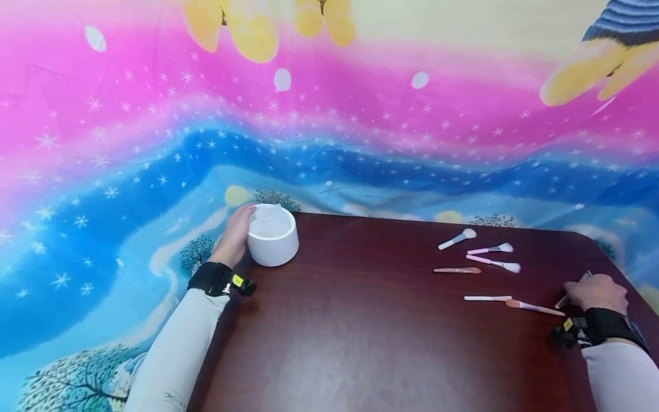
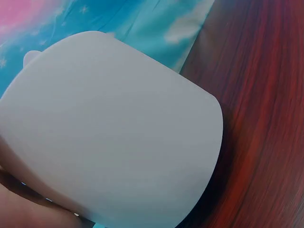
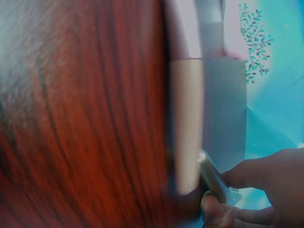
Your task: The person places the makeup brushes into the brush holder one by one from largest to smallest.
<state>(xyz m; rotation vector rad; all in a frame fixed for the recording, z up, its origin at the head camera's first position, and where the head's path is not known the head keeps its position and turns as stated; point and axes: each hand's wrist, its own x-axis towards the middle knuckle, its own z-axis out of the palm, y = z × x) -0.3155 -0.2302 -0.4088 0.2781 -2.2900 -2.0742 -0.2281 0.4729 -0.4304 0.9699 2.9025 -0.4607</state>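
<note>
A white round pot [image 1: 274, 247] with small ear-like tabs at its rim stands at the table's left edge. My left hand [image 1: 234, 236] grips its left side; in the left wrist view the pot [image 2: 118, 128] hides most of the fingers. At the far right, my right hand [image 1: 599, 294] pinches a slim, shiny makeup brush [image 3: 214, 179] between thumb and fingers, mostly covered by the hand. Nearest to that hand lies a makeup brush with brown bristles [image 1: 535, 308], its handle end [image 3: 186, 128] blurred in the right wrist view.
Several other makeup brushes lie scattered on the dark wooden table [image 1: 350, 320]: a white-handled one [image 1: 455, 240], a pink one [image 1: 494, 263], a brownish one [image 1: 457, 270] and a white one [image 1: 486, 298]. A colourful printed cloth [image 1: 329, 114] hangs behind the table.
</note>
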